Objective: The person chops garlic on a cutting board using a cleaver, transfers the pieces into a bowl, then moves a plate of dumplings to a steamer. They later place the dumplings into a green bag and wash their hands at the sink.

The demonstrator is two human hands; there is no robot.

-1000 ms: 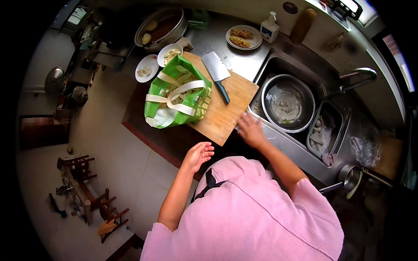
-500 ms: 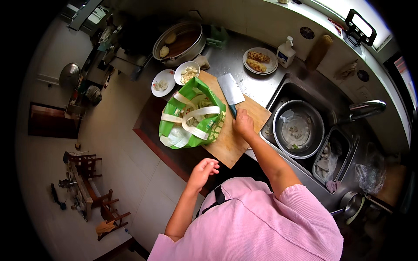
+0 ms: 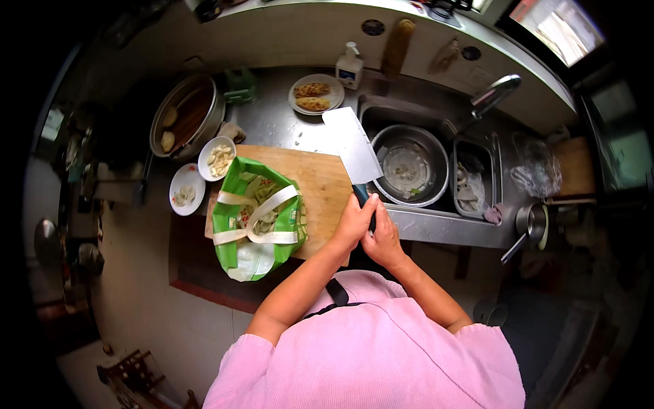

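Note:
A cleaver (image 3: 353,146) with a broad blade and a dark handle is raised, its blade pointing away from me. Both my left hand (image 3: 352,223) and my right hand (image 3: 385,238) are closed around the handle, side by side. Some of the fingers are hidden between them. Below and left of the blade lies a wooden cutting board (image 3: 327,184). On the board's left part stands a green shopping bag (image 3: 231,184) with white handles, holding pale scraps.
Beyond the bag are a bowl of peeled garlic cloves (image 3: 220,160), a small plate (image 3: 178,204) and a large pot (image 3: 212,109). Two corn pieces lie on a plate (image 3: 335,85) near a pump bottle (image 3: 349,68). The sink (image 3: 368,109) holds a metal basin (image 3: 439,184).
My view has swung to the right. The cleaver has been lifted off the board toward the sink side, and my left hand has come from near my body to join my right on the handle.

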